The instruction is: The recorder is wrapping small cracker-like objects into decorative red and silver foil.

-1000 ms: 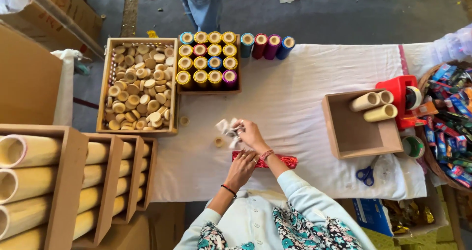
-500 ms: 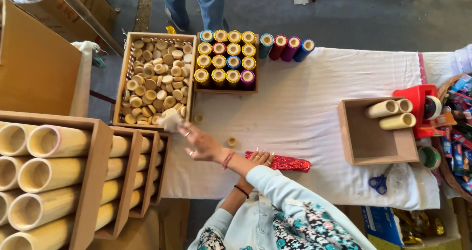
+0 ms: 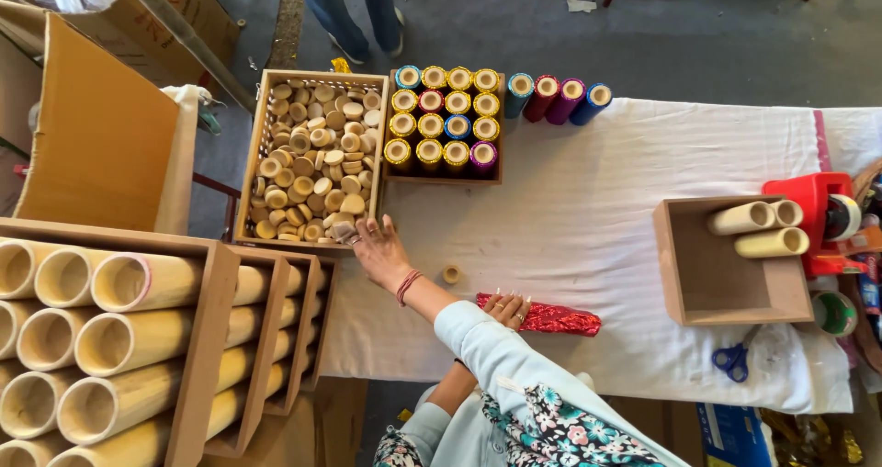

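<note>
White cloth covers the desk [image 3: 588, 210], grey floor above; left hand [image 3: 378, 247] pinches a cap [image 3: 344, 233], right hand [image 3: 508, 309] rests open on a red tube [image 3: 551, 319].

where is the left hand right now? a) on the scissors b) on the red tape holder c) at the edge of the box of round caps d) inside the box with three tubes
c: the left hand reaches the near edge of the box of round caps, fingertips on one cap.
</note>
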